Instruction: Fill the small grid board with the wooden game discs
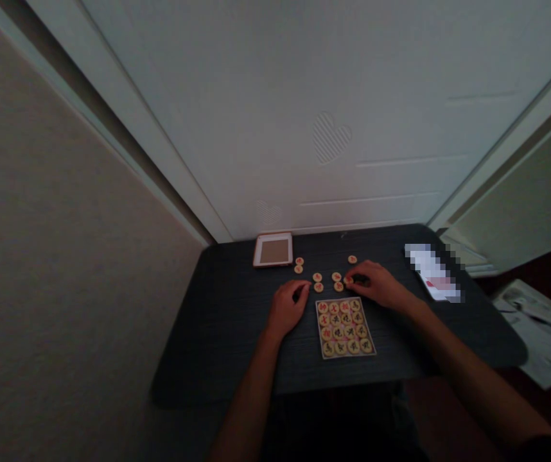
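Note:
My right hand (380, 283) pinches a round Chinese chess piece (349, 280) with a red mark between thumb and fingers, at the table top. My left hand (286, 308) rests on the table with its thumb and forefinger closed together; what they hold, if anything, is hidden. Between the hands lie loose red-marked pieces, among them a left pair (318, 282) and a right pair (337, 282). Just nearer to me is a square tray (376, 353) filled with rows of pieces, some marked red and some black.
A white box lid (274, 252) with a brown panel lies at the table's back left. Two more pieces (298, 265) lie beside it, and one piece (352, 259) at the back. A phone with a blurred screen (433, 273) is on the right. The dark table (222, 321) meets a white door (266, 128).

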